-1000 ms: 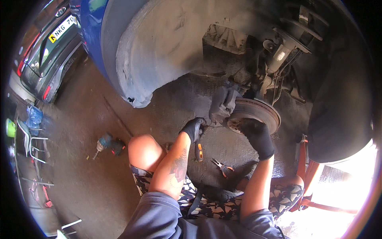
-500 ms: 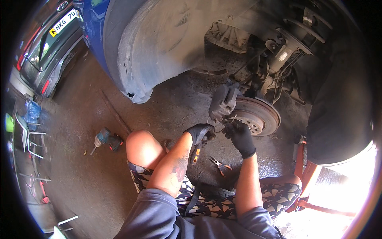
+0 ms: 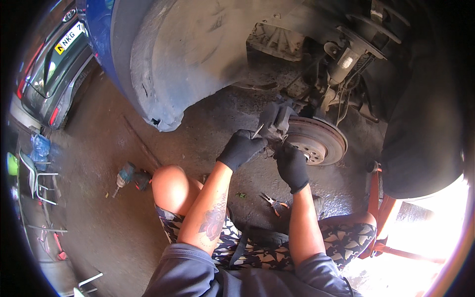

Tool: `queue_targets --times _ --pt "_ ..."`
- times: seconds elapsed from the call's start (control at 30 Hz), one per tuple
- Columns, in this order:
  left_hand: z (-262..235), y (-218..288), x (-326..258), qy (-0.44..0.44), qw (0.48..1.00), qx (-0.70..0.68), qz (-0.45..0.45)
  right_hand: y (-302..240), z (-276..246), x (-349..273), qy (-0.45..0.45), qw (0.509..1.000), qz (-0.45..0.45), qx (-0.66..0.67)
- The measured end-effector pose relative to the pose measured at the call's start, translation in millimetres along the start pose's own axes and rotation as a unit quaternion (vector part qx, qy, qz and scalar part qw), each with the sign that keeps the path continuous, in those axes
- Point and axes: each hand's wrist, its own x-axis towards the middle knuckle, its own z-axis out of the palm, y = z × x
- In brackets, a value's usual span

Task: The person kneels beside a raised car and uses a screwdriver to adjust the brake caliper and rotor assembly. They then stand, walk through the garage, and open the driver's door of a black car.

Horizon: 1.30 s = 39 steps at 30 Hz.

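Note:
I crouch beside a blue car's open wheel arch. A bare brake disc [image 3: 316,141] sits on the hub, with the dark brake caliper [image 3: 275,119] at its left edge. My left hand [image 3: 241,148], in a black glove, pinches a thin metal tool or clip [image 3: 257,131] against the caliper's lower left. My right hand [image 3: 292,166], also gloved, is closed just below the caliper at the disc's edge; what it grips is hidden.
Pliers with orange handles [image 3: 273,202] lie on the concrete between my knees. A cordless power tool [image 3: 127,175] lies left of my left knee. An orange jack stand [image 3: 378,208] stands at right. A grey parked car [image 3: 54,69] is at far left.
Both hands have come together at the caliper; the right hand left the disc face and moved left. The view has shifted slightly toward the hub.

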Motion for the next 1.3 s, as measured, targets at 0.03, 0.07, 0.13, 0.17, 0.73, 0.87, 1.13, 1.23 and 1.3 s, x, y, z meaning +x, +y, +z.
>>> queue_targets --times 0.03,0.07,0.13,0.17,0.73,0.87,1.13,1.23,1.3 --pt "2.0 7.0 -3.0 -0.012 1.0 -0.019 0.004 0.5 2.4 0.7 0.007 1.0 0.005 -0.028" --pt "4.4 10.3 -3.8 -0.024 0.999 -0.038 0.008 0.8 4.0 0.9 0.014 0.998 0.011 -0.057" --pt "3.8 8.7 -3.3 -0.019 0.999 -0.037 0.016 -5.7 6.3 2.4 0.03 0.998 0.004 -0.059" --pt "4.2 6.9 -2.4 -0.017 0.999 -0.036 0.02 -8.9 6.6 3.0 0.039 0.997 0.001 -0.061" --pt "10.0 -1.5 1.0 0.034 0.988 0.062 0.138 2.6 22.8 6.0 -0.045 0.973 0.089 0.206" --pt "11.9 7.3 -0.9 0.008 0.98 0.174 0.099 11.1 22.3 4.2 -0.027 0.976 0.092 0.196" --pt "21.8 -24.0 6.3 -0.038 0.99 0.135 0.023 -5.0 11.7 7.2 0.098 0.98 0.12 0.127" --pt "23.3 -11.8 1.3 -0.058 0.986 0.153 0.017 -9.4 6.0 6.7 0.116 0.984 0.098 0.091" --pt "24.0 -10.8 1.6 -0.064 0.987 0.147 0.001 -14.4 0.3 6.6 0.101 0.986 0.088 0.1"
